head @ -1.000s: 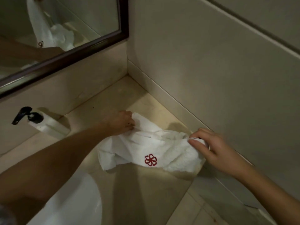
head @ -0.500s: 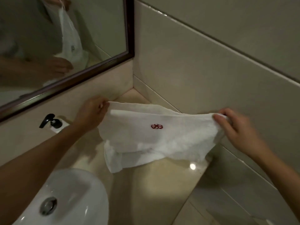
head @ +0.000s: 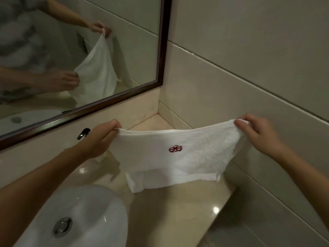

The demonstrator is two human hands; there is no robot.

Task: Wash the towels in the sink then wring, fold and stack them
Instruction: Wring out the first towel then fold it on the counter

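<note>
Now the white towel (head: pixel 178 154) hangs stretched in the air above the bench (head: pixel 178 207), folded over so a lower layer peeks out beneath, with a small red emblem (head: pixel 175 149) facing up near its middle. Left hand (head: pixel 99 139) pinches the top left corner, fingers curled tight around the cloth; right hand (head: pixel 256 134) pinches the top right corner the same way, close to the tiled wall (head: pixel 249 68). The towel's bottom edge dangles just over the bench, though I cannot tell whether it touches. Down to the left sits the white sink (head: pixel 99 211) with its metal drain (head: pixel 62 226). Behind the left hand, a black pump top (head: pixel 83 133) pokes out. Up above, the dark-framed mirror (head: pixel 161 50) reflects both hands and the towel.
</note>
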